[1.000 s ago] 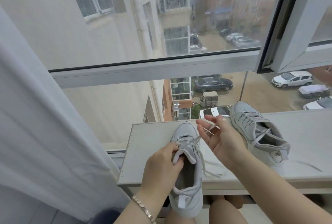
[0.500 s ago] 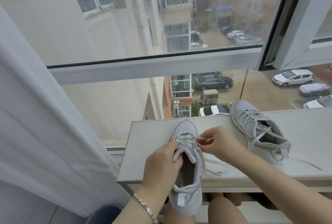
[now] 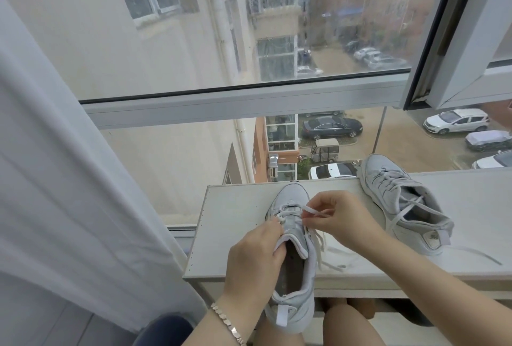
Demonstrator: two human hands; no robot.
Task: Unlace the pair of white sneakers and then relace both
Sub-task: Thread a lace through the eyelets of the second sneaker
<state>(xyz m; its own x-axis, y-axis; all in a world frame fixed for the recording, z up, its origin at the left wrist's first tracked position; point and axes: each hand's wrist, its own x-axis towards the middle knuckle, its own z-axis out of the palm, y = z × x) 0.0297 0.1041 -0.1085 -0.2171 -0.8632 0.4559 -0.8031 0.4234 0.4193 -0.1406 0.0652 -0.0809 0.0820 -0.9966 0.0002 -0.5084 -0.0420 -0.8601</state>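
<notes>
Head view: the left hand [image 3: 255,259] grips the near sneaker [image 3: 291,197] at its collar and tongue, fingers curled over the edge; the right hand [image 3: 342,219], just beside it, pinches the lace [image 3: 313,210] above the upper eyelets; the two hands sit close together but do not touch. Below the left hand the sneaker's heel overhangs the near edge of the ledge [image 3: 235,223]; I judge it would tip toward the lap if that grip loosens during a hard pull. Slack lace hangs under the right hand; it could knot or catch an eyelet. Beyond the right forearm lies the second sneaker [image 3: 401,201], toe toward the window glass, its loose lace trailing across the ledge; a sweeping forearm could snag it and drag the shoe.
</notes>
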